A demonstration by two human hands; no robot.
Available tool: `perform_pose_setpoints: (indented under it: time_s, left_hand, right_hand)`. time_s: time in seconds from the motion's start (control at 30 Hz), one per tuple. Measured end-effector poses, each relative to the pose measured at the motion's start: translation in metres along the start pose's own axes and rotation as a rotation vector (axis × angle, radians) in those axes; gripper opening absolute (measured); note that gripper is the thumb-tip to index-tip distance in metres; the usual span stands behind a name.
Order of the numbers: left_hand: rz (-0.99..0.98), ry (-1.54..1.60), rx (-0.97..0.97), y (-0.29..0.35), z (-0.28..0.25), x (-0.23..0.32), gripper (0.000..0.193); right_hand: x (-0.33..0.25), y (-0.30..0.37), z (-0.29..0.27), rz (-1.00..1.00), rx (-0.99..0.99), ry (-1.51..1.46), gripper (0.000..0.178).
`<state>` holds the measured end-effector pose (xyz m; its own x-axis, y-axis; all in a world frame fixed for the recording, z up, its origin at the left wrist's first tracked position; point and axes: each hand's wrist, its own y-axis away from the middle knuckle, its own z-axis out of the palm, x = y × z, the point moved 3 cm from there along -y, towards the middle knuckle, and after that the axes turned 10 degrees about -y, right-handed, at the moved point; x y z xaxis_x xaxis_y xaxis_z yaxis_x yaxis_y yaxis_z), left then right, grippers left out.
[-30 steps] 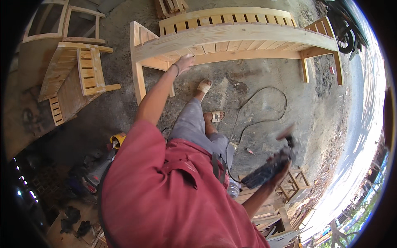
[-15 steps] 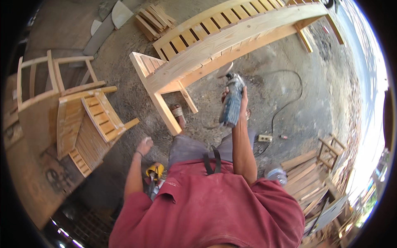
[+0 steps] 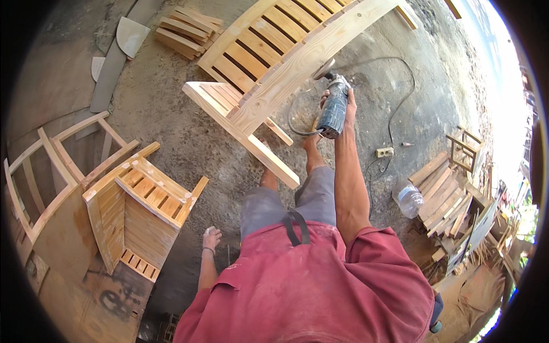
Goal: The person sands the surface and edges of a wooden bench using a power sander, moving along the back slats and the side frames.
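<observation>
My right hand (image 3: pixel 350 108) is wrapped round the blue body of an angle grinder (image 3: pixel 333 114). The grinder's round disc (image 3: pixel 324 68) is right beside the long front board (image 3: pixel 303 74) of a slatted wooden bench (image 3: pixel 246 54); I cannot tell whether it touches. A dark cord runs from the grinder's rear end. Low on the left, away from the bench, hangs my left hand (image 3: pixel 211 236), its fingers loosely bent and a band on the wrist. Nothing shows in it.
A slatted wooden chair (image 3: pixel 146 211) and bare frames (image 3: pixel 63 154) stand to the left. Behind the bench are stacked wood pieces (image 3: pixel 186 31). On the right lie a socket block (image 3: pixel 384 152), the cord (image 3: pixel 413 86), a clear plastic bottle (image 3: pixel 409 200) and piled planks (image 3: pixel 443 197).
The grinder has come up against the bench's front board. My view has shifted, so the bench looks closer. My left hand has swung down, and my feet have moved toward the bench.
</observation>
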<state>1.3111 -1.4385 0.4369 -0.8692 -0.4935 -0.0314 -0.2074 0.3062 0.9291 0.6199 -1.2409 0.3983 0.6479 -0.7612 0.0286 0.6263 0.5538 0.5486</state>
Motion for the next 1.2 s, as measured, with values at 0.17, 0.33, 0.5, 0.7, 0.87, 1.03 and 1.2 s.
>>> perform_pose_setpoints:
  time_s: [0.17,0.33,0.5,0.7,0.87,1.03,1.2]
  left_hand:
    - [0.084,-0.014,-0.003,-0.031,-0.015,0.046,0.045]
    - [0.136,-0.012,0.001,-0.037,-0.020,0.087,0.048]
    - [0.132,-0.034,-0.035,-0.041,-0.020,0.077,0.048]
    - [0.074,-0.022,-0.044,-0.039,-0.011,0.060,0.048]
    - [0.177,-0.056,-0.018,-0.038,-0.005,0.076,0.040]
    - [0.702,-0.280,0.218,-0.003,-0.010,0.202,0.030]
    - [1.290,-0.275,-0.065,0.195,0.107,0.385,0.032]
  right_hand:
    - [0.003,-0.001,0.000,-0.030,0.079,0.057,0.069]
    - [-0.001,0.000,-0.003,0.023,0.043,0.026,0.074]
    - [0.002,-0.004,0.002,0.007,0.065,-0.021,0.074]
    - [0.000,0.000,0.002,0.049,0.041,0.027,0.075]
    - [0.011,0.000,0.002,-0.020,0.105,-0.017,0.074]
    - [0.016,0.029,-0.001,-0.014,0.158,0.113,0.068]
    - [0.034,0.092,0.011,-0.140,0.250,0.316,0.056]
